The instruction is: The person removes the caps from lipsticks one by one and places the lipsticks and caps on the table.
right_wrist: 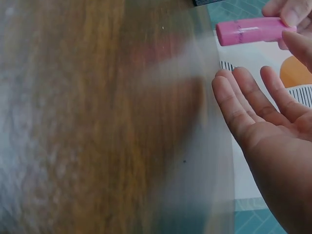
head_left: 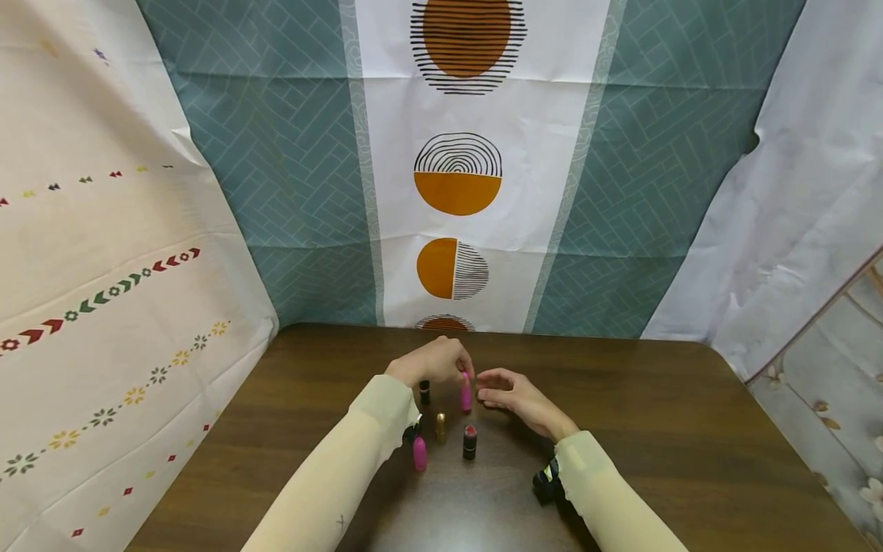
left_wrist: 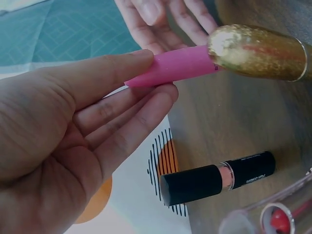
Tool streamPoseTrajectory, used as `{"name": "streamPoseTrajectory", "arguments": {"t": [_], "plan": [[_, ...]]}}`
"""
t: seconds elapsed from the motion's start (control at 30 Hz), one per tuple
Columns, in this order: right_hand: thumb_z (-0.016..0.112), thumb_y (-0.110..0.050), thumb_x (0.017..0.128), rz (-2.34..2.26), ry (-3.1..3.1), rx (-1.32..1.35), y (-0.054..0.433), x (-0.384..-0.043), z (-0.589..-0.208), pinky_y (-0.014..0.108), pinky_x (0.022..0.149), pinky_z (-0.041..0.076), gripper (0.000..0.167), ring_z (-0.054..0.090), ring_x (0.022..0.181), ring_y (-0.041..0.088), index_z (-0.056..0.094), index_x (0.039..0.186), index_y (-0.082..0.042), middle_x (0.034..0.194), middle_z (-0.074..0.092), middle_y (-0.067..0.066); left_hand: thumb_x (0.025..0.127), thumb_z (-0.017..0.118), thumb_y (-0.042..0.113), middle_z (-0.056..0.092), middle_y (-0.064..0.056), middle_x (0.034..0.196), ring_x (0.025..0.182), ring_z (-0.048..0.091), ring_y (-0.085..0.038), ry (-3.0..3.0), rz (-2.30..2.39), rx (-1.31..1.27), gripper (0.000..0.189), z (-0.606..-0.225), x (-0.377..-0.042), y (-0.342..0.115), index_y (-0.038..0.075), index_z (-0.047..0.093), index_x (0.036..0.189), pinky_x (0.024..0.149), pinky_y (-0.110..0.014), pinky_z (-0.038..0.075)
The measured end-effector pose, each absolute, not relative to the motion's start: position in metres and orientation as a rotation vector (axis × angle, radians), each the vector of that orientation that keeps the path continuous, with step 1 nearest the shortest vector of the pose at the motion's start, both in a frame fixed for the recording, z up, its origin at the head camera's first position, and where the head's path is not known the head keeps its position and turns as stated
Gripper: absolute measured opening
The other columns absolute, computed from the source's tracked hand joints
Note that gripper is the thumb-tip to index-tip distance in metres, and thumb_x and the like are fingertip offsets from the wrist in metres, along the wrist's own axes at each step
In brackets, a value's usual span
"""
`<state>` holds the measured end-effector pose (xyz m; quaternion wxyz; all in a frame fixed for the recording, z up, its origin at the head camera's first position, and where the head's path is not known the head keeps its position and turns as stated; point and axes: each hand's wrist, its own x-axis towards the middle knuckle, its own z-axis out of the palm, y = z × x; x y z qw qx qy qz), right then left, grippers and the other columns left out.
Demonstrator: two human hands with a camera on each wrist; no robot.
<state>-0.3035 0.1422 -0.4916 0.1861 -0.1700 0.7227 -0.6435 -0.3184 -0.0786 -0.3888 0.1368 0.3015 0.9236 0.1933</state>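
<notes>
My left hand point(head_left: 433, 360) pinches the upper end of a pink lipstick tube point(head_left: 466, 395) between thumb and fingers. I cannot tell whether its lower end touches the table. Just right of it, my right hand point(head_left: 520, 400) holds nothing; its fingers point(right_wrist: 248, 90) are loosely extended toward the tube. A black lipstick point(left_wrist: 192, 185) stands left of the held tube. Nearer to me are a gold tube point(head_left: 441, 428), a second pink tube point(head_left: 419, 454) beside the left wrist, and a dark lipstick with a red top point(head_left: 470, 442).
The brown wooden table point(head_left: 621, 429) carries all the tubes, grouped closely around the left forearm. Behind its far edge hangs a patterned teal and white curtain point(head_left: 303, 192). Pale cloth point(head_left: 103, 268) hangs along the left side.
</notes>
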Motion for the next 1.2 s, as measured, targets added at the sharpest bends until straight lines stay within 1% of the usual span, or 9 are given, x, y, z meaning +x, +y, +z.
{"name": "streamPoseTrajectory", "arguments": {"t": [0.1,0.2,0.37,0.57,0.9,1.0,1.2], "plan": [[0.070,-0.017,0.101,-1.808,2.018,-0.488,0.141,-0.303,-0.491,0.040,0.103,0.054,0.051,0.064,0.120,0.025,0.052,0.143,0.006,0.140,0.058,0.023,0.097,0.073,0.010,0.076,0.005,0.099,0.091,0.065,-0.011,2.683,0.557,0.889,0.013,-0.387,-0.319,-0.078,0.013,0.083,0.104,0.085,-0.030,0.056],[0.070,-0.018,0.102,-1.806,2.008,-0.483,0.139,-0.303,-0.490,0.039,0.103,0.053,0.053,0.064,0.117,0.023,0.050,0.144,0.007,0.140,0.057,0.023,0.097,0.072,0.010,0.075,0.006,0.097,0.089,0.064,-0.009,2.690,0.560,0.899,0.014,-0.386,-0.319,-0.077,0.013,0.083,0.105,0.082,-0.028,0.055],[0.069,-0.017,0.102,-1.819,2.003,-0.469,0.139,-0.304,-0.487,0.042,0.104,0.052,0.054,0.065,0.114,0.021,0.048,0.144,0.008,0.139,0.056,0.024,0.098,0.073,0.012,0.076,0.005,0.098,0.089,0.065,-0.010,2.689,0.574,0.912,0.013,-0.381,-0.320,-0.075,0.012,0.082,0.106,0.081,-0.027,0.055],[0.070,-0.015,0.101,-1.837,2.008,-0.466,0.139,-0.303,-0.484,0.045,0.104,0.052,0.052,0.067,0.111,0.020,0.050,0.143,0.008,0.134,0.060,0.021,0.097,0.074,0.012,0.077,0.003,0.097,0.088,0.066,-0.011,2.697,0.566,0.920,0.012,-0.374,-0.321,-0.071,0.011,0.083,0.105,0.079,-0.028,0.056],[0.070,-0.016,0.101,-1.840,2.014,-0.481,0.138,-0.303,-0.481,0.048,0.105,0.051,0.052,0.068,0.111,0.020,0.051,0.143,0.009,0.134,0.062,0.022,0.097,0.074,0.013,0.077,0.002,0.100,0.091,0.068,-0.013,2.704,0.561,0.951,0.011,-0.366,-0.323,-0.068,0.012,0.083,0.104,0.083,-0.032,0.058],[0.069,-0.015,0.102,-1.853,2.029,-0.491,0.137,-0.303,-0.479,0.047,0.104,0.052,0.047,0.068,0.109,0.021,0.054,0.139,0.009,0.129,0.065,0.018,0.098,0.073,0.014,0.076,0.002,0.100,0.091,0.067,-0.013,2.716,0.558,0.940,0.011,-0.366,-0.324,-0.067,0.013,0.083,0.104,0.083,-0.030,0.057],[0.068,-0.012,0.102,-1.909,2.077,-0.505,0.136,-0.302,-0.472,0.045,0.095,0.055,0.035,0.070,0.097,0.021,0.061,0.129,0.009,0.111,0.073,0.009,0.099,0.072,0.014,0.077,0.001,0.103,0.090,0.065,-0.013,2.727,0.658,0.936,0.013,-0.364,-0.324,-0.065,0.011,0.082,0.108,0.079,-0.027,0.056]]}}
